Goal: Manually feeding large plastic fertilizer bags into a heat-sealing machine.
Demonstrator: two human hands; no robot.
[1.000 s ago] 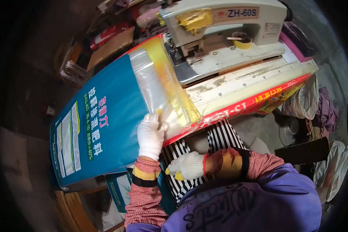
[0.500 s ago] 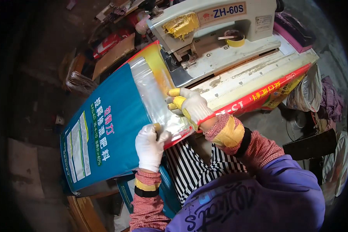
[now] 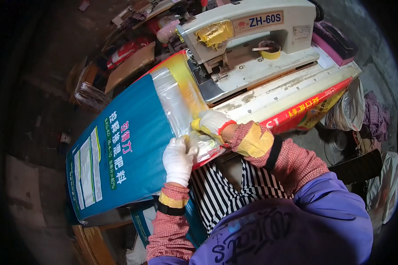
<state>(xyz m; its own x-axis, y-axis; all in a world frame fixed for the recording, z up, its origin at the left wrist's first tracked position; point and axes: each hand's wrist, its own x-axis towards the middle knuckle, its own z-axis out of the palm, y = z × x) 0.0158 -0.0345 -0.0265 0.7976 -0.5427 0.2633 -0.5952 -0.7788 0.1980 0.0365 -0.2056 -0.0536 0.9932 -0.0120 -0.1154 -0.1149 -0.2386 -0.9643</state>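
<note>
Blue sack (image 3: 139, 152), lying flat to the left of the sewing machine (image 3: 258, 33) on the table (image 3: 269, 95), showed a clear plastic liner (image 3: 170, 99) at its right end. My gloved left hand (image 3: 177, 161) and right hand (image 3: 212, 123) were close together at the liner's near corner, fingers bent; whether they pinched the plastic, I could not tell.

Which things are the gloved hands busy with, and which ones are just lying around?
Being used:
teal printed sack, under the left hand
clear plastic liner, at the right hand
sewing machine, probably, being right beside them

Just lying about, it seems:
yellow tape roll
brown cardboard
purplish checked cloth
</note>
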